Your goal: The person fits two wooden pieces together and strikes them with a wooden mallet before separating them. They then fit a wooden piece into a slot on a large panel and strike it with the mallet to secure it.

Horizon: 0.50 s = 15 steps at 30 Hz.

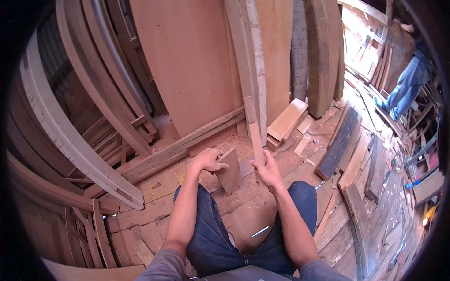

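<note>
My left hand [208, 160] is closed on the upper left edge of a short wooden board [230, 174], thumb on its face and fingers behind it. The board stands tilted on end over the floor, between my knees and the wall. My right hand [268, 172] grips the lower end of a narrow wooden strip [256, 143]. This strip points up and away from me, its darker far end overlapping the planks that lean on the wall. A small gap separates the board from my right hand.
A large wooden panel [187, 61] leans ahead, with a long beam [187, 145] along its foot. Stacked blocks [287, 119] and a dark plank [338, 143] lie to the right. A curved pale timber [70, 126] stands left. Another person's legs [407, 84] show at far right.
</note>
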Motion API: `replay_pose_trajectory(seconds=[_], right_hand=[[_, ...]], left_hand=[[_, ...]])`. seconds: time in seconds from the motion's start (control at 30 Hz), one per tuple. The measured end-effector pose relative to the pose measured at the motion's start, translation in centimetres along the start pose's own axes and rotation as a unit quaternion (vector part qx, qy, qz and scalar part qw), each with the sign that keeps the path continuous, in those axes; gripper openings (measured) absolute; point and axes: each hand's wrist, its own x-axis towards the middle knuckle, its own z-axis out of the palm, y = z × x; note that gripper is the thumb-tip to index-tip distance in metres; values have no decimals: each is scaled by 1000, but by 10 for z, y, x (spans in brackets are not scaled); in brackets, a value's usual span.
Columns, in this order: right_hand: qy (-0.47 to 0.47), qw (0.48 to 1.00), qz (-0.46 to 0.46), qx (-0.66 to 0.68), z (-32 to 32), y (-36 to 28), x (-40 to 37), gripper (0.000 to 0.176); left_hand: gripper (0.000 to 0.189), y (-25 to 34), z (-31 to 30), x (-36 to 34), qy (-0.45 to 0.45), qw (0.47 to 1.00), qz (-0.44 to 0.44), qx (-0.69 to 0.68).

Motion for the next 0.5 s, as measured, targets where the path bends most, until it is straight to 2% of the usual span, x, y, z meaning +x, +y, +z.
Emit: replay_pose_trajectory(seconds=[0.07,0.13,0.17,0.2,0.3,0.47,0.5], right_hand=[[15,1000,1,-5,4,2,-4,49],[34,995,-80,-41,8,17,2,49],[41,990,-120,-60,9,25,6,49],[36,993,-81,-75,10,23,6,50],[78,946,-225,-220,15,29,5,51],[9,945,-241,-220,20,23,-1,54],[-1,946,-244,-216,22,24,0,55]], left_hand=[[50,2,2,2,-5,999,36,0],[52,1,8,5,9,996,83,12],[54,4,12,6,9,997,73,17],[56,15,8,-1,11,998,63,23],[62,21,5,-2,1,999,39,24],[70,5,7,4,4,998,35,52],[71,6,6,1,-2,1000,19,-7]])
